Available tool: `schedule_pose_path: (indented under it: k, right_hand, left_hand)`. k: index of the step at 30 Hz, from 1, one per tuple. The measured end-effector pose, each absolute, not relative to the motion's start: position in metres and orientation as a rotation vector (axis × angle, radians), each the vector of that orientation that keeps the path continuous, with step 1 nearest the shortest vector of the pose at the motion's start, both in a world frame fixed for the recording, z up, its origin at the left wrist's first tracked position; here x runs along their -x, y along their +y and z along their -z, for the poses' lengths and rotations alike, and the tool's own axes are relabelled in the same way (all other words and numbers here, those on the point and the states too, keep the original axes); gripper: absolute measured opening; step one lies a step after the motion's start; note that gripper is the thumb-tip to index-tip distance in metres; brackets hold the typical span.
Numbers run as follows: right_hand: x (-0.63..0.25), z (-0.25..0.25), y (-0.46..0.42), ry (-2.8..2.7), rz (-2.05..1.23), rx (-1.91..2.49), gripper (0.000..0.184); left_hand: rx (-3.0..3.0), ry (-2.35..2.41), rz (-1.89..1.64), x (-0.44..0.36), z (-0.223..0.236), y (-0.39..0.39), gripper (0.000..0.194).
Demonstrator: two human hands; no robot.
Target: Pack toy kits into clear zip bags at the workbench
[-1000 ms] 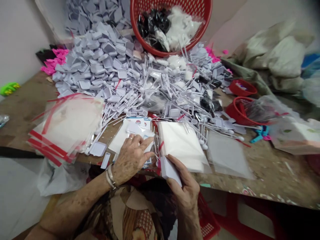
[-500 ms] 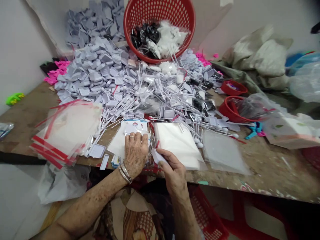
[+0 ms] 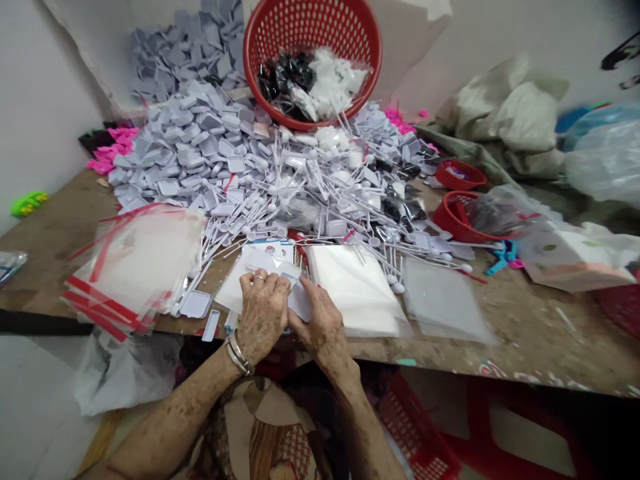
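Observation:
My left hand (image 3: 264,312), wearing a ring and a bangle, has its fingers curled over the edge of a clear plastic bag (image 3: 273,263) at the table's front. Beneath that bag lies a stack of printed cards (image 3: 275,249) in white and blue. My right hand (image 3: 323,325) pinches a small pale lavender plastic tray (image 3: 300,301) against the bag's right side, close to the left fingers. What the left fingertips grip is partly hidden. Left of the hands lie a small ridged tray (image 3: 196,304) and a narrow tray (image 3: 211,325).
A big heap of pale trays (image 3: 195,143) and long-handled spoons (image 3: 320,190) covers the table's back. Above it leans a red basket (image 3: 310,20) holding black and white packets. Red-edged bags (image 3: 145,247) lie left; white sheets (image 3: 350,287) and clear bags (image 3: 443,297) lie right.
My right hand has moved left and slightly up with the small tray, bringing it to the bag by my left hand. My left hand has shifted slightly left and lower.

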State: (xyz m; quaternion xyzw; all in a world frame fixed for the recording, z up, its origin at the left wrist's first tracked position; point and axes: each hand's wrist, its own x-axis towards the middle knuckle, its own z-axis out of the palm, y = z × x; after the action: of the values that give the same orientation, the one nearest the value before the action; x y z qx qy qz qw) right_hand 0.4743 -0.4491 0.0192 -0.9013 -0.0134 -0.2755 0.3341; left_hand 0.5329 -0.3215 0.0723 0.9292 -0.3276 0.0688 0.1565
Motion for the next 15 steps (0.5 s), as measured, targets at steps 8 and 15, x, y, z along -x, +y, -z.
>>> schedule_pose_path:
  k: [8,15]
  right_hand:
    - [-0.489,-0.005,-0.441,-0.057,0.714,2.407,0.086]
    - [-0.509,-0.003,-0.439,-0.085,0.767,2.483,0.081]
  left_hand:
    - [-2.47,-0.783,-0.093,-0.572,-0.055,-0.299,0.026]
    - [-2.681,-0.658,-0.035,-0.6,-0.025,-0.286,0.043]
